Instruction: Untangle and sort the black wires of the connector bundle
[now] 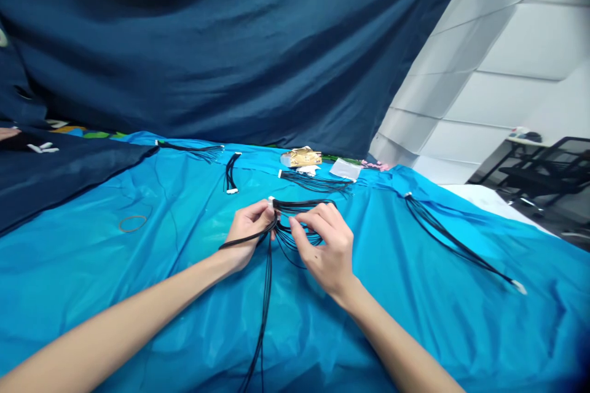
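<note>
My left hand point(249, 233) is closed on a black wire harness point(299, 204), with its white connector point(271, 202) showing above the thumb. Some wires loop out to the right behind my other hand. One strand crosses the left palm, and a loose bundle hangs down toward the front edge of the view. Just right of the connector, my right hand point(329, 245) has its thumb and index finger pinched together at the black wires. Exactly which strand lies between those fingertips is hard to make out.
More black harnesses with white connectors lie on the blue sheet point(184, 307): a long one point(454, 239) at right, a short one point(232, 173), others behind. A rubber band point(133, 223), a gold packet point(302, 157) and a white packet point(345, 169) lie there too. Another person's hand point(8, 133) shows far left.
</note>
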The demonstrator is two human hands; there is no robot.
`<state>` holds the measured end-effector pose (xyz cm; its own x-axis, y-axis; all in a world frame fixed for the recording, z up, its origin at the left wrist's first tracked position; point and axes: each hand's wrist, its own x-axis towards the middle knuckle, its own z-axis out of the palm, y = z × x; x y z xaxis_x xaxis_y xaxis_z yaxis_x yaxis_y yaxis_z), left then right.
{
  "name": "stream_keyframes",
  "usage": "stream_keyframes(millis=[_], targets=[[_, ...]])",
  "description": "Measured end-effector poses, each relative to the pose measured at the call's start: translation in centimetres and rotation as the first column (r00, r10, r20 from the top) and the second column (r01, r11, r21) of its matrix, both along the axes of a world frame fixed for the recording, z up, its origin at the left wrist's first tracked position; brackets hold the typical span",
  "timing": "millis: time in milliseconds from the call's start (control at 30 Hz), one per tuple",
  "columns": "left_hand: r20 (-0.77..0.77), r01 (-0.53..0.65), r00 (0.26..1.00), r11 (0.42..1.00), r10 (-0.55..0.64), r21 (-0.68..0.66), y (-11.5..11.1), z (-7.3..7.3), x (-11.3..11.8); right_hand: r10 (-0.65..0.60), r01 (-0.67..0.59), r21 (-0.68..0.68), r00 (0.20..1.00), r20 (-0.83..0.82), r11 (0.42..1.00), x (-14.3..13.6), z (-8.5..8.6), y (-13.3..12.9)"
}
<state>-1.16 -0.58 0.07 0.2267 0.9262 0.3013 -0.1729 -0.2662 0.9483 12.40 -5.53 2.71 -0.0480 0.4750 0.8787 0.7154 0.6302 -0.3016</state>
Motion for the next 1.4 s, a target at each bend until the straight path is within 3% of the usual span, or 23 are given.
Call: stream_keyframes(millis=[500,867,1200,1300,1400], targets=[[-0.029,0.01,1.0,0.999,-0.009,0.049,0.1,-0.2,-0.1,0.008,-0.008,0.008,1.0,0.007,1.0,0.1,0.1,-0.1],[-0.115,0.011,0.993,0.996,-0.001,0.089,-0.5,0.8,0.2,0.013,-0.014,-0.015,1.0,-0.018,1.0,-0.1,0.1,-0.2],[-0.056,0.021,0.998,0.999,-0.022,-0.025,-0.4,0.5,0.3,-0.002,0.002,-0.012,1.0,0.03,1.0,0.1,-0.3,0.6],[0.015,0.036,0.999,0.995,-0.035,-0.092,-0.2,0.6,0.3,-0.077,0.067,0.071,0.985,0.152,0.995,0.5,-0.8,0.9],[0.066,-0.001,0.998,0.984,0.013,-0.176,0.2,0.5,0.1,-0.164,0.06,0.296,0.926,0.341,0.953,1.0,-1.4,1.0]])
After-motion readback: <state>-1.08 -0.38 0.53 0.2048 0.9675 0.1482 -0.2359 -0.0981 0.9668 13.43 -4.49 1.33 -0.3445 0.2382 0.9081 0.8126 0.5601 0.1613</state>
